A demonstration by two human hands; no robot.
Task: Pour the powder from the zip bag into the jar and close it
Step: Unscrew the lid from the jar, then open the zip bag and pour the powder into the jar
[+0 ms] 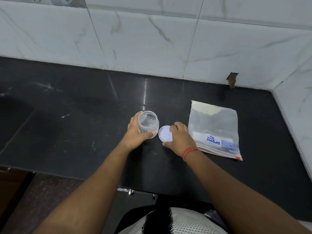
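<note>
Clear plastic jar stands upright on the black counter, mouth open, nothing in it that you can see. Your left hand wraps it from the left side, thumb across the near wall, gripping it steady.

Just right of the jar, the white lid lies flat on the counter. Your right hand rests on its right edge, fingers curled over the rim and thumb at the near side; whether you are gripping it or only touching it, you cannot tell from here.

Further right, near but apart from that hand, the zip bag lies flat, powder gathered at its far end, zipper end toward you; it looks sealed.

Progress: jar opened, lid off. Left to do: open bag, pour, refit lid. Early stage by this reading.
</note>
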